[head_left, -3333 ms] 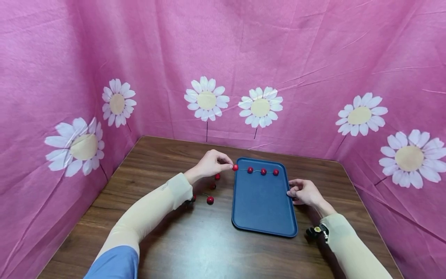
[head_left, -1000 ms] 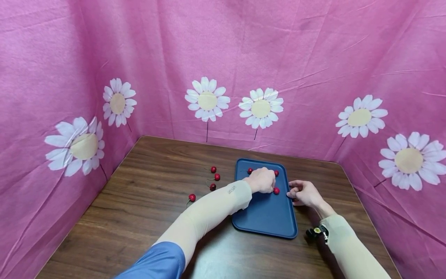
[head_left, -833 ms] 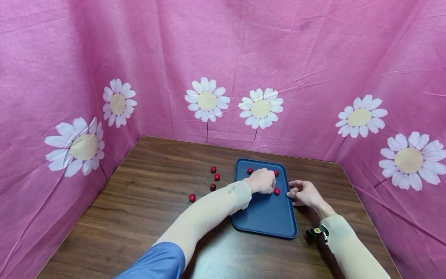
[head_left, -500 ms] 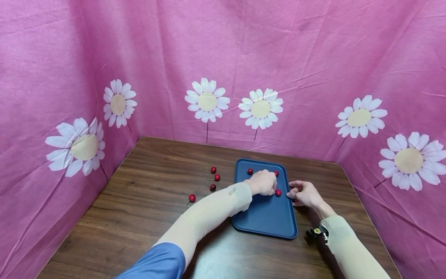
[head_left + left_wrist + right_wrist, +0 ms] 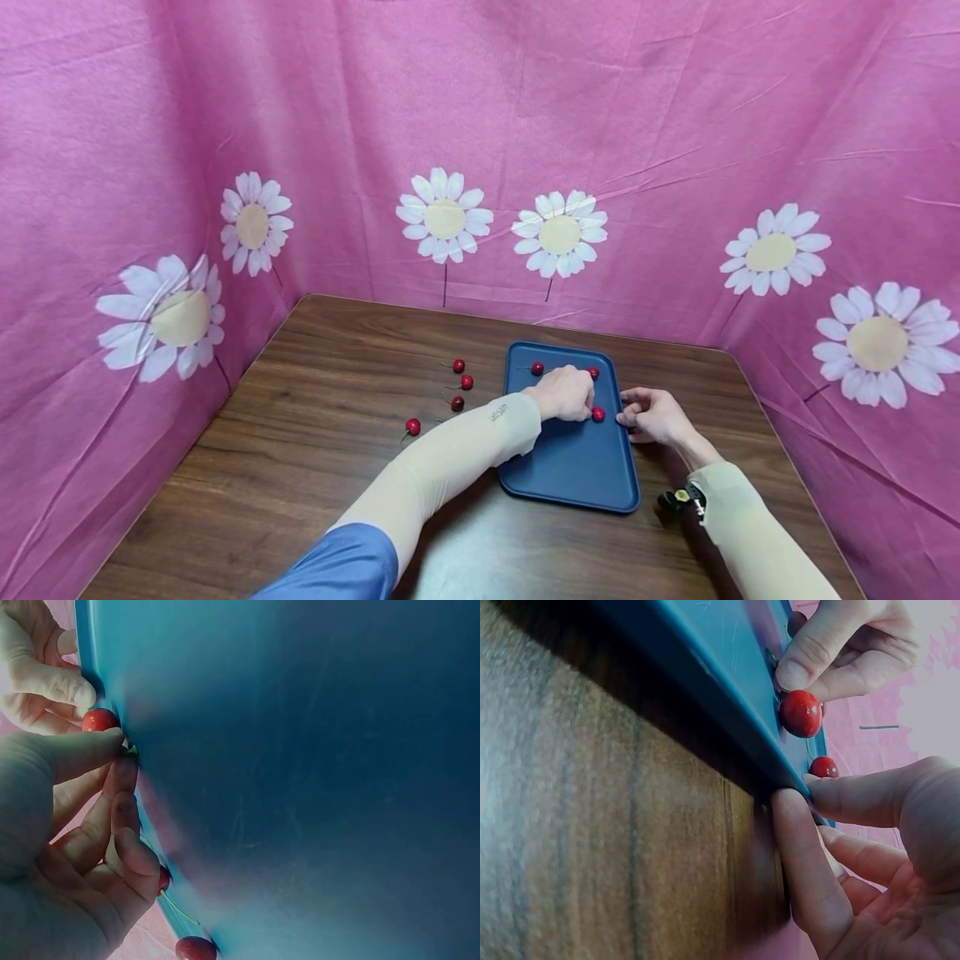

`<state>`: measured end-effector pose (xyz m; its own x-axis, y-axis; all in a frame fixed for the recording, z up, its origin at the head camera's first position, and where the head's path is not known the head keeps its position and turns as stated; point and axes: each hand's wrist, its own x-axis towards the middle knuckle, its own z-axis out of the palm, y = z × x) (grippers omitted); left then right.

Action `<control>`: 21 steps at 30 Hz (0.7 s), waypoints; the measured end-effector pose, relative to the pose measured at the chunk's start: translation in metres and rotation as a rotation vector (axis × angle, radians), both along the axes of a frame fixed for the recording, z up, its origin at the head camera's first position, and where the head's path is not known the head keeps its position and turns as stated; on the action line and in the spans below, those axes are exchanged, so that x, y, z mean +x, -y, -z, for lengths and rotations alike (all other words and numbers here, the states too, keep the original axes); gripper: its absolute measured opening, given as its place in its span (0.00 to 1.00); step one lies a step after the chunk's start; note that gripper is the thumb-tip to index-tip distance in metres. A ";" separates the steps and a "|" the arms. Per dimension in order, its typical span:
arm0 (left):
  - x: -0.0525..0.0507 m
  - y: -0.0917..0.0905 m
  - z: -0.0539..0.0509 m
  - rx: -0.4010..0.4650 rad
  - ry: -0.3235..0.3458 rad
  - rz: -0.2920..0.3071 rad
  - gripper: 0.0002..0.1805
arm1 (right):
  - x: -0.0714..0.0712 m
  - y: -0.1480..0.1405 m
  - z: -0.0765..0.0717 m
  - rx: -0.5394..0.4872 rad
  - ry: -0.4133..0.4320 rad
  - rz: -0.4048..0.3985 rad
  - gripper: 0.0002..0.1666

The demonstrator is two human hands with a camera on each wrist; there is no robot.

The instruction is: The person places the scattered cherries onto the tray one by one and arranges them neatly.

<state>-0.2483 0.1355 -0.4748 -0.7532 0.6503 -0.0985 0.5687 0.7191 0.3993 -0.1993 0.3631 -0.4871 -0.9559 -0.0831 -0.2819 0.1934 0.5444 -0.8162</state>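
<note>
Left hand [image 5: 564,392] pinches cherry [image 5: 597,414] by stem [image 5: 130,751], inside tray [image 5: 576,477]; right hand [image 5: 658,419] grips tray's edge. Wooden worktop [image 5: 292,450], pink curtain [image 5: 637,108] behind.

Left grip [image 5: 564,392] has moved from the 10 o'clock edge of the tray [image 5: 551,499] to over its interior. A cherry [image 5: 598,414], pinched by its stem, now occupies the tray's 2 o'clock area, shifted slightly toward 3 o'clock within the last second. The row's middle cherry is now obscured. The sleeve [image 5: 442,471] now covers one worktop cherry's position; another cherry [image 5: 459,366] now shows at that group's 12 o'clock end.
</note>
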 end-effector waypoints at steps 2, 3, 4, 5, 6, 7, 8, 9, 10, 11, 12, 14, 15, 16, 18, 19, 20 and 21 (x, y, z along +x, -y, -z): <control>0.000 0.000 0.001 -0.002 -0.002 0.000 0.05 | 0.001 0.001 0.000 -0.001 -0.001 -0.002 0.34; 0.000 0.001 0.002 -0.002 -0.001 0.001 0.05 | 0.001 0.001 0.000 0.000 -0.001 -0.003 0.34; 0.001 0.001 0.001 -0.004 -0.001 0.004 0.05 | 0.002 0.001 0.000 0.001 -0.001 -0.003 0.34; 0.001 0.002 0.001 -0.006 -0.001 0.005 0.05 | 0.002 0.001 0.001 0.003 -0.001 -0.003 0.34; 0.002 0.003 0.000 -0.009 -0.002 0.009 0.04 | 0.002 0.001 0.001 0.005 0.001 -0.003 0.34; 0.002 0.004 -0.002 -0.008 -0.001 0.015 0.04 | 0.003 0.001 0.001 0.006 0.002 -0.003 0.34; 0.002 0.006 -0.003 -0.005 0.000 0.021 0.05 | 0.003 0.001 0.001 0.008 0.002 -0.003 0.34; 0.002 0.008 -0.005 0.001 0.002 0.027 0.06 | 0.004 0.001 0.001 0.010 0.002 -0.004 0.34; 0.002 0.010 -0.007 0.006 0.002 0.036 0.07 | 0.004 0.000 0.001 0.011 0.002 -0.003 0.34; 0.001 0.012 -0.010 0.014 0.002 0.043 0.08 | 0.004 0.000 0.001 0.012 0.001 -0.003 0.34; 0.000 0.014 -0.012 0.024 0.000 0.054 0.10 | 0.004 0.000 0.001 0.014 -0.002 -0.006 0.34; -0.002 0.020 -0.019 0.045 -0.002 0.071 0.13 | 0.003 0.000 0.001 0.014 -0.006 -0.008 0.34; -0.003 0.023 -0.022 0.055 -0.007 0.083 0.14 | 0.003 0.000 0.001 0.012 -0.005 -0.004 0.33; -0.004 0.026 -0.025 0.066 -0.010 0.093 0.15 | 0.003 0.000 0.000 0.012 -0.006 -0.005 0.33; -0.005 0.035 -0.031 0.090 -0.014 0.114 0.16 | 0.002 0.000 0.000 0.011 -0.006 -0.010 0.34; -0.005 0.039 -0.034 0.103 -0.012 0.126 0.16 | 0.002 -0.001 0.000 0.010 -0.004 -0.008 0.34; -0.005 0.044 -0.036 0.115 -0.012 0.138 0.17 | 0.002 -0.001 0.000 0.009 0.000 -0.003 0.34; -0.005 0.049 -0.038 0.126 -0.013 0.149 0.17 | 0.002 -0.001 0.000 0.012 0.001 -0.005 0.34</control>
